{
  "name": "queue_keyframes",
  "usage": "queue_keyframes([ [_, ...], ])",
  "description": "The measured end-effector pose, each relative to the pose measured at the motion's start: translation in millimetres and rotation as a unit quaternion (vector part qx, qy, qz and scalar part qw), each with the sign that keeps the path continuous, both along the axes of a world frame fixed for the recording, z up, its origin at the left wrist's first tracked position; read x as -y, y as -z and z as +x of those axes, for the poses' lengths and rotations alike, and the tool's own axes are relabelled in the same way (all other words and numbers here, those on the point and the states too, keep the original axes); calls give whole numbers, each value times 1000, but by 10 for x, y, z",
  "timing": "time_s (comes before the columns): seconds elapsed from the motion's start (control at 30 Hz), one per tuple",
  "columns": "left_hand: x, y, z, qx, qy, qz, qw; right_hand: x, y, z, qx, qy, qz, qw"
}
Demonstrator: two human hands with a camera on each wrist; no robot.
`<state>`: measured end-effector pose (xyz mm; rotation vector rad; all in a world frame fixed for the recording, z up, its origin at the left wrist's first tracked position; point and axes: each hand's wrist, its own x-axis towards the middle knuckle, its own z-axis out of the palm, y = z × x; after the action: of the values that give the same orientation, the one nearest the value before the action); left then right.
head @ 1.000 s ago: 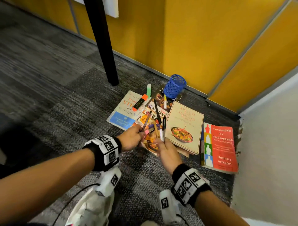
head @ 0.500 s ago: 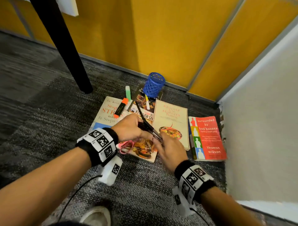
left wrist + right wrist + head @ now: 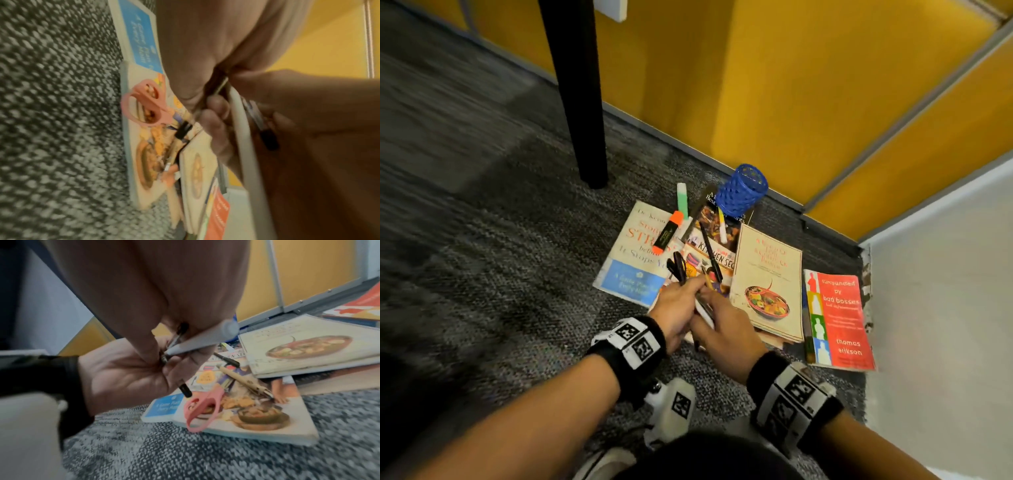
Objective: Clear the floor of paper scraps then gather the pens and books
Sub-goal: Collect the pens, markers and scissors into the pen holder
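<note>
Pink scissors [image 3: 202, 408] on cookbook [image 3: 267, 426], hidden from head view; both hands' fingers [image 3: 148, 344] clamped round pens [image 3: 197, 342].

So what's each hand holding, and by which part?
Both hands, left and right, grip one bundle of pens around mid-shaft.

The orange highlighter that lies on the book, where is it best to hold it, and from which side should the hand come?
I would pinch the orange highlighter across its black middle, coming from above. It lies flat on the book, so only its top and long sides are free, and the green highlighter crowds its cap end.
</note>
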<state>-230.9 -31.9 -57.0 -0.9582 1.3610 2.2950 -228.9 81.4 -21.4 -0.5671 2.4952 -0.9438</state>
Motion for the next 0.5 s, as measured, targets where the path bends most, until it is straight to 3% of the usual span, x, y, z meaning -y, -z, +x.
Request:
queue_keyframes([
  [0.1,78,-124,-190,-31,-130,72,988,-1,19,-83,-43,82,-68,993],
  [0.2,262,-94,-378,-47,-244,127,960,-71,79,-197,49,192,-118,973],
  [0.27,357,-22,-403,-56,-249,139,957,-87,113,-225,182,238,-182,936],
  [0.33,404,64,-404,-73,-237,124,961,-105,179,-209,238,258,-206,913],
  [0.43,419,99,-394,-97,-211,48,971,-209,348,-190,205,237,-144,939],
  [0.5,419,38,-396,-124,-212,-3,969,-248,448,-171,244,209,-123,939],
])
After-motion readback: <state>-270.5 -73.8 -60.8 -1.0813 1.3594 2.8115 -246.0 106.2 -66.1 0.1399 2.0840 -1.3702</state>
